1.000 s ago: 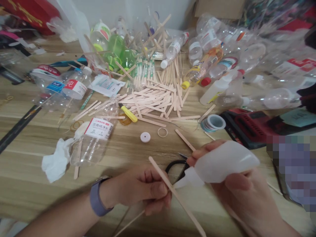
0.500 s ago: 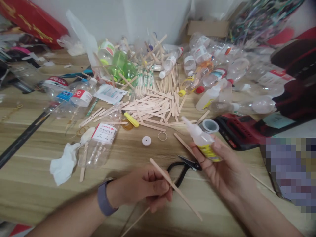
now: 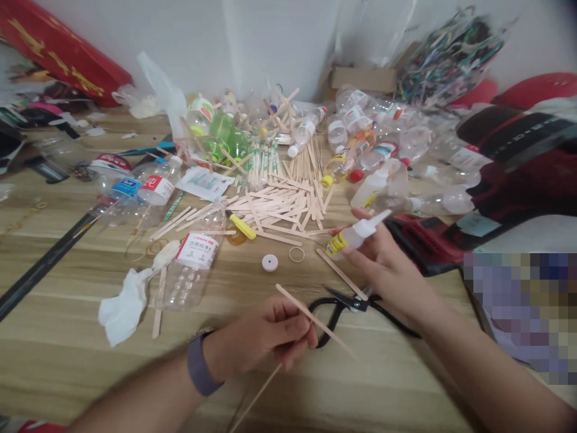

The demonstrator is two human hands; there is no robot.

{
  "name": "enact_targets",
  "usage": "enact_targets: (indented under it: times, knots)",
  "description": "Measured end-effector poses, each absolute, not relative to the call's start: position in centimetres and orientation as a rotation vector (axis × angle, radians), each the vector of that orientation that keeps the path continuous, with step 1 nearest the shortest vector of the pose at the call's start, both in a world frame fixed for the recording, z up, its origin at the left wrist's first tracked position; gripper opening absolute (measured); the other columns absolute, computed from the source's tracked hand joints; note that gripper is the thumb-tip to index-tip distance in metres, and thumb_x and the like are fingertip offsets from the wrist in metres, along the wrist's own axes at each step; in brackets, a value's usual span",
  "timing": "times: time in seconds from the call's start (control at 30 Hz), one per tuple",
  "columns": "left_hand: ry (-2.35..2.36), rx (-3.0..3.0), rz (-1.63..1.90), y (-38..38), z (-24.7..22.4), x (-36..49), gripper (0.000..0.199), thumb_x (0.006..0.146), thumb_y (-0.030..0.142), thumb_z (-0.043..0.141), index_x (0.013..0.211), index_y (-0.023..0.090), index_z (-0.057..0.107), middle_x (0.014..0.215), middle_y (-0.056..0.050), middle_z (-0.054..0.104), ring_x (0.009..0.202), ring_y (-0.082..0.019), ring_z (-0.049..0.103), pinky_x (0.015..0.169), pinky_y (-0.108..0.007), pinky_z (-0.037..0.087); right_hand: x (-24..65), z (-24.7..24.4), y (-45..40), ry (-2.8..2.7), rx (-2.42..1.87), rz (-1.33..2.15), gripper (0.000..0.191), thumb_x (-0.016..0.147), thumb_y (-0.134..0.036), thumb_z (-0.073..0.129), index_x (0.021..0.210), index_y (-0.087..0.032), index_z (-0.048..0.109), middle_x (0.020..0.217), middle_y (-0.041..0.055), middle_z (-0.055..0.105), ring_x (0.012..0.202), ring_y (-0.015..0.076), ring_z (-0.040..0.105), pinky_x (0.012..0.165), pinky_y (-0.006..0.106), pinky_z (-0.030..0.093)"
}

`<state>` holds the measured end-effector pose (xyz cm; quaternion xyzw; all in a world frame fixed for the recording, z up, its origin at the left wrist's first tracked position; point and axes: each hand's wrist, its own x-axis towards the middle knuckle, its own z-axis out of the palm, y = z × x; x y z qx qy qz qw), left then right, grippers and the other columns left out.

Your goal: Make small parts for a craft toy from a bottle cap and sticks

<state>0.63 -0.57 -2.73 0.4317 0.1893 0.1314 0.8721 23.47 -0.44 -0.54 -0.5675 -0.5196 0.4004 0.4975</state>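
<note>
Pinched in my left hand (image 3: 283, 331) is a flat wooden craft stick (image 3: 315, 320), slanting down to the right. A thin stick (image 3: 256, 397) extends below the same hand; whether I grip it too is hidden. My right hand (image 3: 383, 264) is closed around a small glue bottle (image 3: 349, 239) with a yellow label, its white nozzle tilted up to the right. Under and between the hands lie black-handled scissors (image 3: 356, 302), partly behind my right forearm. Another craft stick (image 3: 342, 273) rests against the scissors. A white round disc (image 3: 270, 263) and a rubber band (image 3: 297, 254) sit farther forward.
Loose craft sticks (image 3: 279, 207) are heaped mid-table. Several plastic bottles (image 3: 360, 120) crowd the back right. A flattened-looking clear bottle (image 3: 193, 270), a crumpled tissue (image 3: 124, 310) and a yellow-handled tool (image 3: 242, 225) lie to the left. A red and black power tool (image 3: 428, 240) stands right.
My right hand has moved forward and turned the glue bottle, so its nozzle now points up-right instead of up-left. My left hand keeps its stick, nearly in place.
</note>
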Motion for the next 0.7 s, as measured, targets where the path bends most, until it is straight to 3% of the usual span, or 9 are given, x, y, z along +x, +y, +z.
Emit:
enact_targets:
  times: [0.13, 0.33, 0.53, 0.7]
  knots:
    - [0.409, 0.918, 0.296, -0.6, -2.8, 0.7, 0.044, 0.082, 0.059, 0.064, 0.076, 0.016, 0.06, 0.046, 0.008, 0.045, 0.039, -0.006, 0.033, 0.044, -0.023, 0.02, 24.2, -1.9, 1.1, -1.429, -1.482, 0.831, 0.06, 0.079, -0.044, 0.066, 0.129, -0.021, 0.044, 0.11, 0.0094, 0.065, 0.103, 0.0272, 0.063, 0.097, 0.048, 0.046]
    - [0.384, 0.92, 0.292, -0.7, -3.1, 0.7, 0.043, 0.085, 0.057, 0.062, 0.079, 0.015, 0.061, 0.047, 0.008, 0.044, 0.04, -0.007, 0.034, 0.045, -0.023, 0.021, 24.7, -2.8, 1.7, -1.474, -1.531, 0.771, 0.051, 0.078, -0.049, 0.065, 0.118, -0.02, 0.051, 0.112, 0.0102, 0.064, 0.106, 0.028, 0.061, 0.099, 0.048, 0.044]
    - [0.389, 0.941, 0.296, -0.6, -3.1, 0.7, 0.042, 0.085, 0.057, 0.061, 0.079, 0.015, 0.06, 0.046, 0.008, 0.045, 0.04, -0.007, 0.033, 0.046, -0.024, 0.019, 24.8, -2.6, 1.1, -1.521, -1.618, 0.724, 0.034, 0.079, -0.041, 0.065, 0.103, -0.019, 0.058, 0.103, 0.0087, 0.066, 0.098, 0.027, 0.063, 0.092, 0.045, 0.048]
    - [0.39, 0.972, 0.278, -0.6, -3.0, 0.8, 0.044, 0.085, 0.059, 0.06, 0.08, 0.015, 0.059, 0.046, 0.008, 0.044, 0.041, -0.007, 0.033, 0.046, -0.025, 0.019, 24.8, -2.7, 1.1, -1.542, -1.663, 0.693, 0.03, 0.078, -0.04, 0.064, 0.098, -0.019, 0.058, 0.103, 0.0096, 0.067, 0.097, 0.0286, 0.063, 0.092, 0.048, 0.047]
